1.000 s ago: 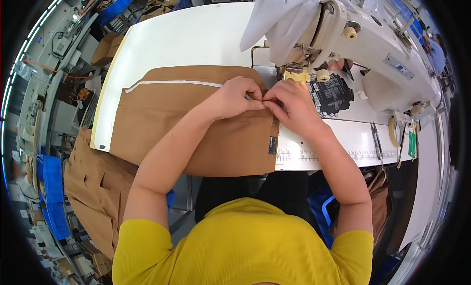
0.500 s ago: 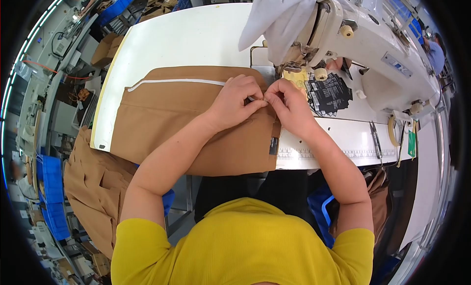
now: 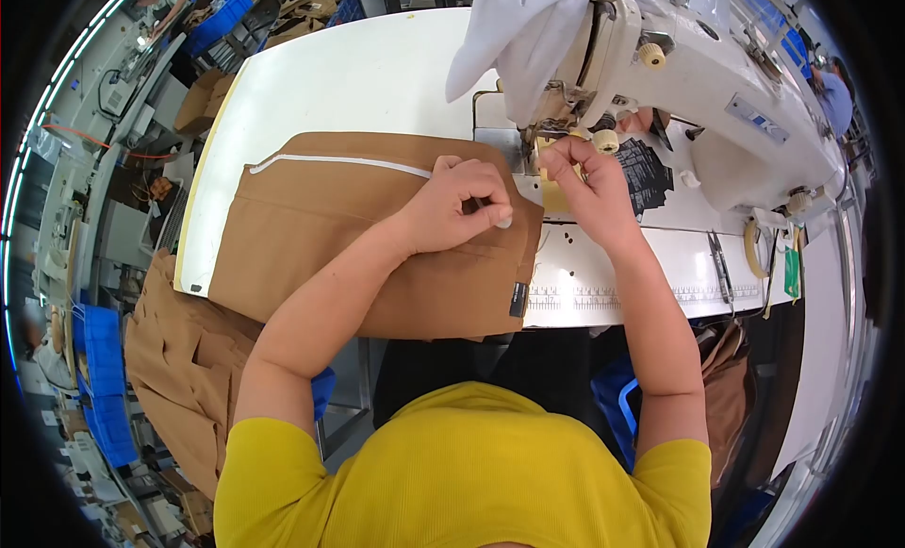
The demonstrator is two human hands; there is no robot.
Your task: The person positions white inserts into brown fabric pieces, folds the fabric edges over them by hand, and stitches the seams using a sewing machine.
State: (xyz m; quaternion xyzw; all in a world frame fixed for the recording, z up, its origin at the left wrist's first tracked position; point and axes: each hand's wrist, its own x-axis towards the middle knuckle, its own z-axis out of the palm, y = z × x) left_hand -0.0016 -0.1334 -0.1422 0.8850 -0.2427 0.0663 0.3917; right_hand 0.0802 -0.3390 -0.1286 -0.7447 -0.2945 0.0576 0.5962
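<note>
Note right hand (image 3: 603, 194) moved off left hand (image 3: 452, 204) toward sewing machine (image 3: 745, 114). Read both hands' fingers (image 3: 577, 152) as nearly closed; cannot tell hold. Keep brown cloth (image 3: 311, 218) flat.

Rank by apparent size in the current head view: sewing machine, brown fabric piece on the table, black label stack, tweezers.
1. Brown fabric piece and sewing machine: too alike to rank; the machine's edges are partly hidden.
2. Black label stack
3. Tweezers
</note>
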